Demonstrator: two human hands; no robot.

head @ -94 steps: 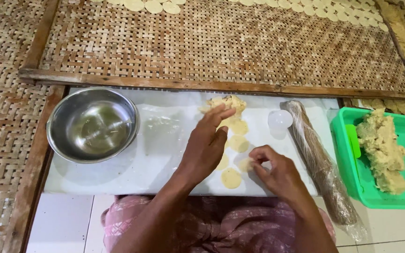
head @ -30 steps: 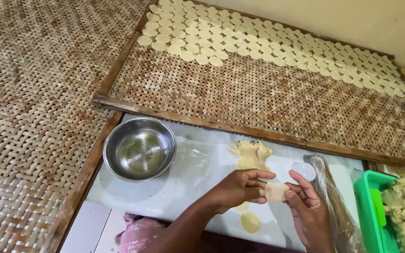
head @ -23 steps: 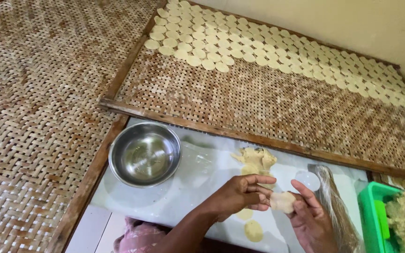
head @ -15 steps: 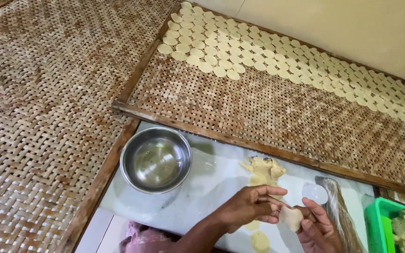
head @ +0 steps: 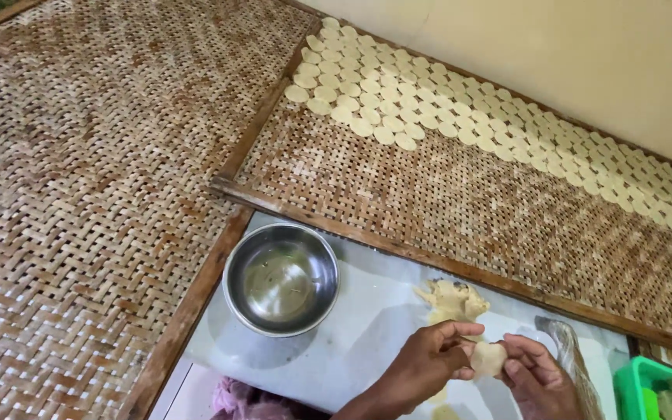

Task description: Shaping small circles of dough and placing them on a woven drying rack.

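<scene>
**Dough disc held between both hands**

Left hand (head: pixel 428 364) and right hand (head: pixel 537 379) both pinch the pale round dough disc (head: pixel 488 358) above the white counter (head: pixel 367 342). Support edges evenly, fingertips light, so it likely stays flat.

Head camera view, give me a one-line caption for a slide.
Left hand and right hand hold a dough disc above a white board, beside a steel bowl and woven drying tray.

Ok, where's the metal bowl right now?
In the head view the metal bowl sits on the white board, lower centre, left of the hands, just below the woven tray's wooden frame.
</scene>
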